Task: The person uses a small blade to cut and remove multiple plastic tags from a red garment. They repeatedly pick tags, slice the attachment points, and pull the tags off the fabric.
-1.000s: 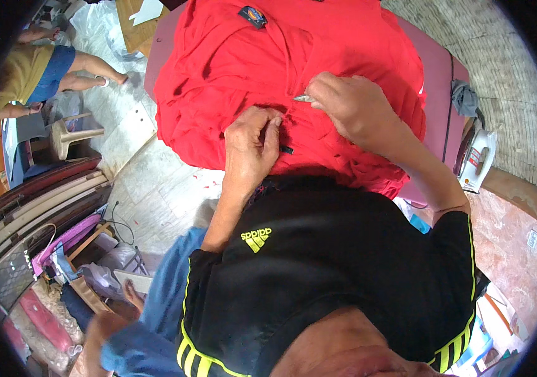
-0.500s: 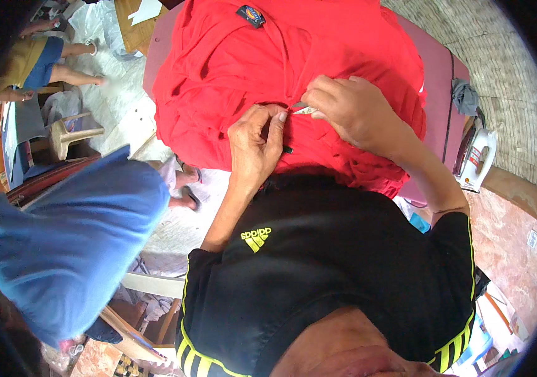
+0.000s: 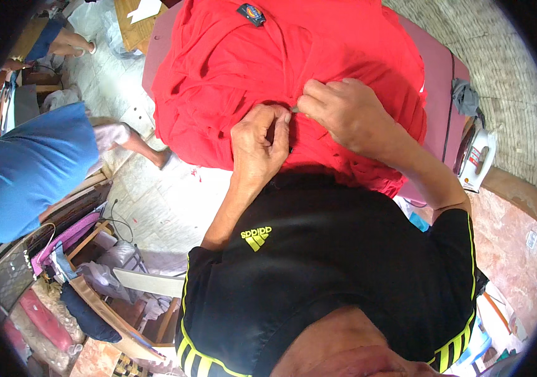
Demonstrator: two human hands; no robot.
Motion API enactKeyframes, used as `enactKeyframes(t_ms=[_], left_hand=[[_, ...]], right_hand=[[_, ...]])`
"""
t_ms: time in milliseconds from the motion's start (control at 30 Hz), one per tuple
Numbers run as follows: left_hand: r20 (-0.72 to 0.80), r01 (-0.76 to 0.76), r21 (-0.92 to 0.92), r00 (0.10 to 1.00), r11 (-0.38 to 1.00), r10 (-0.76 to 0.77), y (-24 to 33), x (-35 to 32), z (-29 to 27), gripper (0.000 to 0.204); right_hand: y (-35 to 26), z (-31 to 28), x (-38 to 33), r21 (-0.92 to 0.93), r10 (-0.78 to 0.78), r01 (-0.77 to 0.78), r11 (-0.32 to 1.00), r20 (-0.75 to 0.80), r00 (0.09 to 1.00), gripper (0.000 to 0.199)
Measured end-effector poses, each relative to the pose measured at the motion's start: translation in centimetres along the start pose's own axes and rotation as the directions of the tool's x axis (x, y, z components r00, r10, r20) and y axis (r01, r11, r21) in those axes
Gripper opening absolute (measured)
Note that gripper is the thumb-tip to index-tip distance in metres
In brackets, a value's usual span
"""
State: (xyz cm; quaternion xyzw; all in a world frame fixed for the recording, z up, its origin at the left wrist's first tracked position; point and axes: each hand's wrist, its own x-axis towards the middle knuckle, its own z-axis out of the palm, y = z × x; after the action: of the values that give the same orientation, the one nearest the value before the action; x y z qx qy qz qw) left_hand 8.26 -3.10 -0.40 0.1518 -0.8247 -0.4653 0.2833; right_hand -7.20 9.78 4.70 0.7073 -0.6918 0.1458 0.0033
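A heap of red fabric, a garment with a dark neck label (image 3: 251,15), lies spread before me. My left hand (image 3: 259,141) is closed, pinching a fold of the red garment (image 3: 212,81) between thumb and fingertips. Just right of it, close to those fingertips, is my right hand (image 3: 347,116), curled around small metal snips (image 3: 294,109). Only a bit of the metal shows now; the curled fingers hide the rest.
Under the garment is a mauve board (image 3: 435,119). A white iron (image 3: 481,160) and a grey cloth (image 3: 465,97) are at its right side. At left is a person in a blue shirt (image 3: 36,166); another person's legs (image 3: 70,43) show farther off. Clutter fills a wooden-edged unit (image 3: 108,314) lower left.
The snips' blades, plainly visible before, are now mostly hidden as my right hand has turned slightly. The person in blue has moved away to the left, and the farther person has shifted up-left.
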Motion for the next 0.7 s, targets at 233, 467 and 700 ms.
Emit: enactKeyframes(t_ms=[233,467,700], left_hand=[[0.805,0.148,0.191,0.543,0.97,-0.241,-0.9,-0.5,-7.6,0.023],[0.186,-0.078,-0.164,0.976,0.983,0.108,1.3,3.9,-2.2,0.04],[0.236,-0.085,-0.087,0.966,0.993,0.103,0.7,6.0,-0.5,0.029]], right_hand=[[1.7,-2.7,-1.3,0.415,0.235,-0.253,0.874,0.094,0.967,0.024],[4.4,-2.0,1.5,0.439,0.182,-0.152,0.886,-0.026,0.983,0.042],[6.4,-2.4,1.8,0.436,0.188,-0.234,0.869,0.146,0.971,0.027]])
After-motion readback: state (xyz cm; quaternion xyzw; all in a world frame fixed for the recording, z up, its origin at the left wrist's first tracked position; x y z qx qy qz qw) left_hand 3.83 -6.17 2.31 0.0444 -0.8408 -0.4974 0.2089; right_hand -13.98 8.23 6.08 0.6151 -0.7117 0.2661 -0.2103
